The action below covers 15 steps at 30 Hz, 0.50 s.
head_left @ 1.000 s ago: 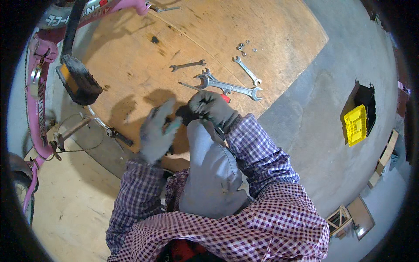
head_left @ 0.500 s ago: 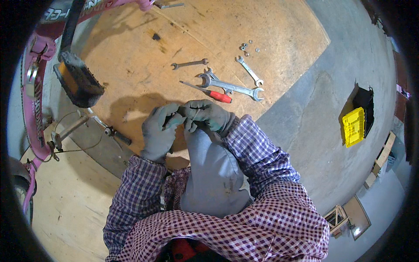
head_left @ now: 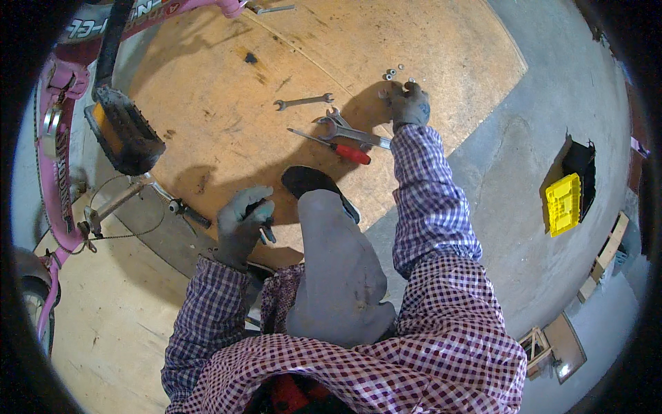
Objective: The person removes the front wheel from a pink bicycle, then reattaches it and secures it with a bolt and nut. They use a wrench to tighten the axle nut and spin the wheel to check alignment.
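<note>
Right hand (head_left: 410,107) has moved upward, fingertips just below the small nuts (head_left: 388,76), upper right of centre; left hand (head_left: 238,224) sits farther, lower left. Whether either's fingers grip anything, I cannot tell.

A smooth grey floor (head_left: 496,207) spreads across the right side, with a worn, dark-stained brown board (head_left: 462,48) lying over it and a paler wooden sheet (head_left: 117,297) at lower left. Toward the right rim are timber pieces (head_left: 612,245), a small wooden frame (head_left: 532,350) and a brown panel (head_left: 569,334) catching a bright glint. Light throws soft shadows leftward over the brown board.
</note>
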Each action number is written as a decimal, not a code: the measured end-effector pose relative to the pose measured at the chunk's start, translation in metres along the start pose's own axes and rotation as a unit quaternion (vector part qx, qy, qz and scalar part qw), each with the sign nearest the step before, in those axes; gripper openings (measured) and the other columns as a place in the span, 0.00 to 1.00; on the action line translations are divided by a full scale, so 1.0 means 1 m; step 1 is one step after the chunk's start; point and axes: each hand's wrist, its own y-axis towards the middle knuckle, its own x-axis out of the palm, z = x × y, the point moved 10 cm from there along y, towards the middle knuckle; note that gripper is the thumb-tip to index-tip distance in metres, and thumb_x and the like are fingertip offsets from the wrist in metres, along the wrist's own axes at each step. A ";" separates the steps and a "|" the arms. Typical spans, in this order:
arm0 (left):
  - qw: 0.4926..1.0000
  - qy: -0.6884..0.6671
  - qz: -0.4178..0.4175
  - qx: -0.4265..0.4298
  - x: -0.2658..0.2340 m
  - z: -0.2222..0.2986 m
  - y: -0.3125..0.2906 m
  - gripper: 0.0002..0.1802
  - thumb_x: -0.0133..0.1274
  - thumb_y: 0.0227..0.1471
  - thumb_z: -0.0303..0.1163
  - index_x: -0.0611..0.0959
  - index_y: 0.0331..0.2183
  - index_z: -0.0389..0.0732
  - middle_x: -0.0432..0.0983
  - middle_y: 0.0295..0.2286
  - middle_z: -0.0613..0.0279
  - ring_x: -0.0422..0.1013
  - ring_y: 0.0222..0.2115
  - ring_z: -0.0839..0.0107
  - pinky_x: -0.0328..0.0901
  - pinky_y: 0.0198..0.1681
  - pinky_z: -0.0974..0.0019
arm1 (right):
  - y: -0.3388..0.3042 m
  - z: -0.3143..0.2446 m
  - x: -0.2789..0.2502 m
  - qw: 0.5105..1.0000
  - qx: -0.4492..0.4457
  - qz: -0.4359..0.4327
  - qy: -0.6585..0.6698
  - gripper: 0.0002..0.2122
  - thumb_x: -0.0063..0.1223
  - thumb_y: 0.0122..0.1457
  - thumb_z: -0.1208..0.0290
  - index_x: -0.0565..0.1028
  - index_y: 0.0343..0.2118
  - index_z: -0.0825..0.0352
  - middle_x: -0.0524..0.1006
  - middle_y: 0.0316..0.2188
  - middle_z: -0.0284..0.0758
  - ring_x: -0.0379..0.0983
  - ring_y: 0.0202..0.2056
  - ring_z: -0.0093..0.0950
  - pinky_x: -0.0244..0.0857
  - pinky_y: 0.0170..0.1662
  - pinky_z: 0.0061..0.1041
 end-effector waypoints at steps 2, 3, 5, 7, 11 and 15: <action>0.997 0.059 -0.007 0.054 0.002 0.002 -0.006 0.15 0.58 0.56 0.24 0.82 0.46 0.34 0.79 0.32 0.61 0.75 0.27 0.76 0.72 0.30 0.71 | 0.006 0.001 -0.005 1.000 0.010 0.002 -0.029 0.18 0.62 0.57 0.55 0.80 0.47 0.58 0.75 0.49 0.46 0.77 0.48 0.45 0.72 0.49 0.41; 0.998 0.045 -0.013 0.033 0.004 -0.008 -0.007 0.14 0.58 0.56 0.25 0.83 0.46 0.34 0.79 0.32 0.61 0.75 0.27 0.75 0.71 0.30 0.71 | 0.007 -0.001 -0.005 0.999 0.006 -0.015 -0.032 0.18 0.61 0.57 0.54 0.80 0.48 0.56 0.74 0.50 0.47 0.76 0.49 0.45 0.71 0.50 0.41; 0.999 0.019 -0.034 0.027 0.009 -0.017 -0.012 0.14 0.59 0.57 0.26 0.83 0.45 0.34 0.79 0.31 0.61 0.75 0.26 0.75 0.71 0.28 0.71 | 0.006 -0.010 -0.003 0.997 -0.020 -0.041 -0.065 0.19 0.60 0.58 0.54 0.79 0.50 0.55 0.73 0.50 0.46 0.74 0.51 0.45 0.69 0.54 0.40; 0.999 0.041 -0.023 -0.018 0.009 -0.031 -0.017 0.13 0.59 0.56 0.26 0.84 0.44 0.35 0.80 0.31 0.60 0.75 0.26 0.75 0.71 0.28 0.70 | 0.004 -0.018 -0.005 0.993 -0.040 -0.039 -0.105 0.18 0.60 0.58 0.54 0.79 0.50 0.54 0.74 0.50 0.45 0.74 0.51 0.44 0.69 0.54 0.40; 0.998 0.045 -0.005 -0.032 0.007 -0.033 -0.025 0.12 0.59 0.56 0.25 0.84 0.44 0.36 0.80 0.31 0.60 0.76 0.27 0.75 0.71 0.29 0.69 | 0.006 -0.031 0.001 0.985 -0.069 -0.056 -0.146 0.18 0.56 0.60 0.52 0.79 0.49 0.55 0.73 0.51 0.44 0.74 0.51 0.43 0.70 0.53 0.41; 0.998 0.062 0.008 -0.012 0.002 -0.021 -0.026 0.12 0.58 0.56 0.24 0.84 0.44 0.37 0.80 0.29 0.62 0.76 0.27 0.74 0.71 0.30 0.68 | 0.010 -0.032 0.011 0.984 -0.029 -0.095 -0.147 0.18 0.56 0.61 0.56 0.78 0.50 0.58 0.73 0.52 0.45 0.74 0.52 0.44 0.70 0.53 0.41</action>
